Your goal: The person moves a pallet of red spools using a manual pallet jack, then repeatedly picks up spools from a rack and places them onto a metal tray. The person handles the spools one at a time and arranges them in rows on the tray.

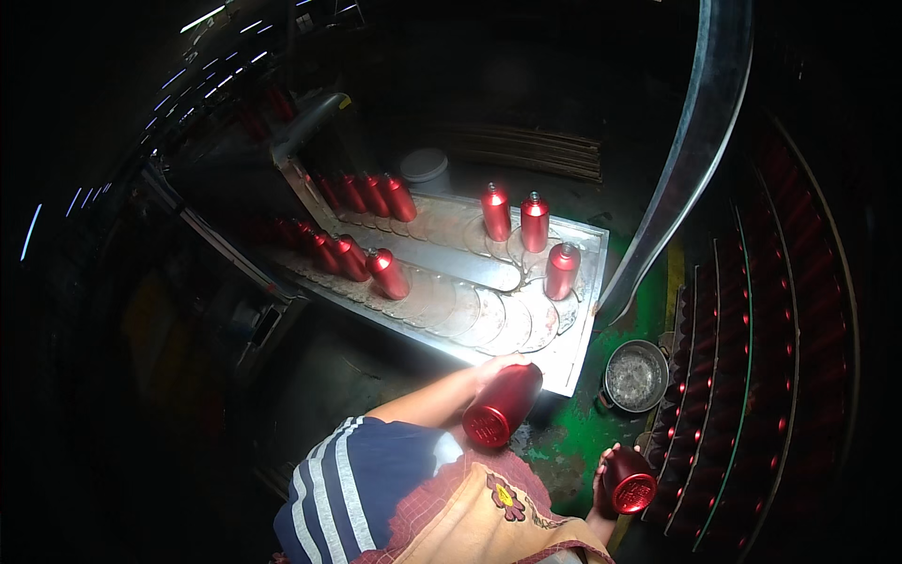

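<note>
My left hand (pixel 496 368) grips a red metal bottle (pixel 508 399), tilted with its round base toward me, at the near edge of the lit conveyor (pixel 442 355). Lower down on the right, my right hand (pixel 602 481) is wrapped around a second red bottle (pixel 628 477), its base also facing me. The necks of both bottles are hidden. On the conveyor's overlapping round plates (pixel 498 318) stand other red bottles: one (pixel 561 272) at the right-hand turn, two (pixel 534 224) just behind it, and several (pixel 385 274) in two rows toward the left.
To the right, a rack (pixel 723 376) holds many dark red bottles in rows. A metal pot (pixel 636 376) sits on the green floor beside the conveyor. A curved metal post (pixel 691 160) rises at the conveyor's right end. Behind stand a white bucket (pixel 426 167) and stacked flat boards (pixel 526 152).
</note>
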`<state>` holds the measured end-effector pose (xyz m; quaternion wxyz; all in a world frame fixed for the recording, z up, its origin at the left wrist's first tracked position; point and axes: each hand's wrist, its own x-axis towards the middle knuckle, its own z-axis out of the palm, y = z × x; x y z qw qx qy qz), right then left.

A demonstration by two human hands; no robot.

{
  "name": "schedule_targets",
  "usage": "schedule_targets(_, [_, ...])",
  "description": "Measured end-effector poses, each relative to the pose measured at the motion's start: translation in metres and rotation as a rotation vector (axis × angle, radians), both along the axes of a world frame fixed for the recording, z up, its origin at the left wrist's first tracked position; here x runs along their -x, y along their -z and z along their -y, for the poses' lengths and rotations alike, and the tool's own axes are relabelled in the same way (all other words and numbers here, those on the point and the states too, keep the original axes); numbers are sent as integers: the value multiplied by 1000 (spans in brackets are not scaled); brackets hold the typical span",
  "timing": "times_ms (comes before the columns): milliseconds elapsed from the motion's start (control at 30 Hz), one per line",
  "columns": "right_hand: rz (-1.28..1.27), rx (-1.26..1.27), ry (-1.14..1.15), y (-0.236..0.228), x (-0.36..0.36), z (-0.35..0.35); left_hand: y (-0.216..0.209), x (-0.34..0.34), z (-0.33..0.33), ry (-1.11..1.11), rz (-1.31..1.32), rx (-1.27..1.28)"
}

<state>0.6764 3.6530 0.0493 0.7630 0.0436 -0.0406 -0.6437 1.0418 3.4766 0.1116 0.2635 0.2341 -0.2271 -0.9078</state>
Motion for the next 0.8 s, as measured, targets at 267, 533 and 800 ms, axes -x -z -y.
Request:
schedule_targets(267, [-678, -277, -27, -63, -148, 102, -48, -198, 1, -447, 140, -68])
schedule_targets(533, [-784, -232, 39, -106, -278, 193, -193, -409, 82, -730, 287, 486])
schedule_targets(800, [-1001, -418, 240, -112, -257, 168, -264, -505, 186, -1051, 819, 807])
